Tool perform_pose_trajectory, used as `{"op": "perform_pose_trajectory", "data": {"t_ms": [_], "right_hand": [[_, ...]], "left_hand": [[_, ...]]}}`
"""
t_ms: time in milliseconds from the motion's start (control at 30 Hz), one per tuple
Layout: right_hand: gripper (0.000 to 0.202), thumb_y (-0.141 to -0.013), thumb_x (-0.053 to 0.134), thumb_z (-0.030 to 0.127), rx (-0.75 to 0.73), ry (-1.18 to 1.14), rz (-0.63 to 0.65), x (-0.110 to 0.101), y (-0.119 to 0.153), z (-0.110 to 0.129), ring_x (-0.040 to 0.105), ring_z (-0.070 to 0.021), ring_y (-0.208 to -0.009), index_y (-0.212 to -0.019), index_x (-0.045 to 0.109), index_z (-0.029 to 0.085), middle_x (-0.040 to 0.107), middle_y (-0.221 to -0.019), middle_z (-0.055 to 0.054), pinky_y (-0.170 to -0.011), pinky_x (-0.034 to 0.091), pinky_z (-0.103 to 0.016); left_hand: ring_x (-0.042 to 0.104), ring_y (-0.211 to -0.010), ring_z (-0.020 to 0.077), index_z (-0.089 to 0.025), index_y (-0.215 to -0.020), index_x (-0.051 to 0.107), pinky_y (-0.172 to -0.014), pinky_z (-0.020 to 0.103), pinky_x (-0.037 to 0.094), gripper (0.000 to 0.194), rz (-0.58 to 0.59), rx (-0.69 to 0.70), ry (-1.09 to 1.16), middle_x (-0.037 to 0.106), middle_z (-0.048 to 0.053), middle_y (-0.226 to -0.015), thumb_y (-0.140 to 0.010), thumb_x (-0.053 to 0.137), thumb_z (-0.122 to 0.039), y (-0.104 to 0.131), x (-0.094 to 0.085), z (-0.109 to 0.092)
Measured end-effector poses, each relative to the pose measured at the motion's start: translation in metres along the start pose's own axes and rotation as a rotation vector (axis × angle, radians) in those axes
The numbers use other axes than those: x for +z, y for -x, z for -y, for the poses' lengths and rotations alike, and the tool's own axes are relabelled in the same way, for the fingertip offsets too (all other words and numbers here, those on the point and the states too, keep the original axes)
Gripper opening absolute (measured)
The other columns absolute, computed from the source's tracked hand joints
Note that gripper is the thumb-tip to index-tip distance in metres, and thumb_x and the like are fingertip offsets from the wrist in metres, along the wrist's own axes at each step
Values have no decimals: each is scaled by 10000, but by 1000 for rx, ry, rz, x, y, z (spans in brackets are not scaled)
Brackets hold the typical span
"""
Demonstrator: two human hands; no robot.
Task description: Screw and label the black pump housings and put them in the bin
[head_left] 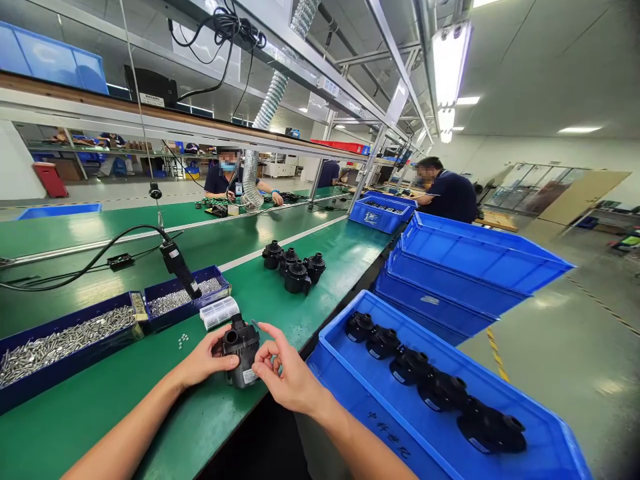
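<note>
A black pump-like part (243, 353) with a round port on top and a white label stands at the front edge of the green bench. My left hand (209, 360) is wrapped round its left side, thumb across the front. At its right side is my right hand (285, 370), index finger stretched toward the top of the part and the other fingers curled; whether something small sits in them is too small to tell. Small nuts (183, 341) lie on the bench left of the part, and a white roll (219, 313) rests just behind it.
Blue bins of screws (75, 343) and small hardware (187, 298) line the left. A black screwdriver (179, 267) hangs above. Several black parts (296, 276) stand farther back. A blue crate (380, 400) holding black parts is at right, beside stacked crates (480, 257). People sit beyond.
</note>
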State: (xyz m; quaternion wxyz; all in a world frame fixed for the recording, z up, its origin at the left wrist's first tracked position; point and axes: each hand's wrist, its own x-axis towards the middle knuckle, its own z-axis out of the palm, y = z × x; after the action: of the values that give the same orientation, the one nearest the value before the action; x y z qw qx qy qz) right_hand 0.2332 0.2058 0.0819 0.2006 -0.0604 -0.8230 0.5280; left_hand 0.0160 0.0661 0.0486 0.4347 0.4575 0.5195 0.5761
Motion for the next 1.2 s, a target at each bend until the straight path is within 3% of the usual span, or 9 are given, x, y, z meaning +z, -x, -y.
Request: {"op": "perform_pose_trajectory", "data": {"t_ms": [367, 667, 900, 1100, 1200], "right_hand": [[682, -1009, 606, 204, -231, 315, -80, 6, 5, -1, 510, -164, -681, -1617, 307, 285, 667, -923, 21, -666, 451, -311], [692, -972, 612, 172, -119, 204, -119, 11, 6, 4, 497, -155, -657, -1590, 310, 251, 646, -853, 39, -639, 449, -286], [647, -966, 627, 188, -42, 175, -163, 16, 9, 8, 529, -158, -688, -1549, 355, 252, 648, -857, 34, -681, 452, -305], [759, -896, 734, 269, 166, -301, -175, 11, 2, 12, 536, -143, -663, -1541, 335, 245, 638, -803, 57, -641, 427, -279], [822, -880, 757, 275, 204, -309, -112, 5, -1, 12, 544, -143, -680, -1569, 310, 226, 666, -834, 42, -635, 412, -280]], "left_hand": [[631, -1214, 344, -190, -1376, 649, -1122, 471, 465, 785, 10, 3, 27, 697, 99, -1300, -751, 932, -571, -2, -1, 5], [611, -1299, 374, -186, -1397, 632, -1192, 535, 431, 809, -31, -17, 25, 686, 118, -1380, -738, 950, -532, -1, -3, 9], [629, -1258, 343, -191, -1383, 654, -1152, 498, 476, 730, 14, 12, 39, 712, 96, -1336, -780, 933, -492, 0, 0, 1], [627, -1260, 334, -187, -1400, 648, -1143, 469, 473, 742, 40, 15, 64, 696, 100, -1380, -779, 937, -474, 0, 2, -1], [632, -1251, 326, -189, -1390, 652, -1135, 452, 468, 722, 61, 21, 84, 700, 96, -1365, -787, 935, -467, -1, 2, -2]]}}
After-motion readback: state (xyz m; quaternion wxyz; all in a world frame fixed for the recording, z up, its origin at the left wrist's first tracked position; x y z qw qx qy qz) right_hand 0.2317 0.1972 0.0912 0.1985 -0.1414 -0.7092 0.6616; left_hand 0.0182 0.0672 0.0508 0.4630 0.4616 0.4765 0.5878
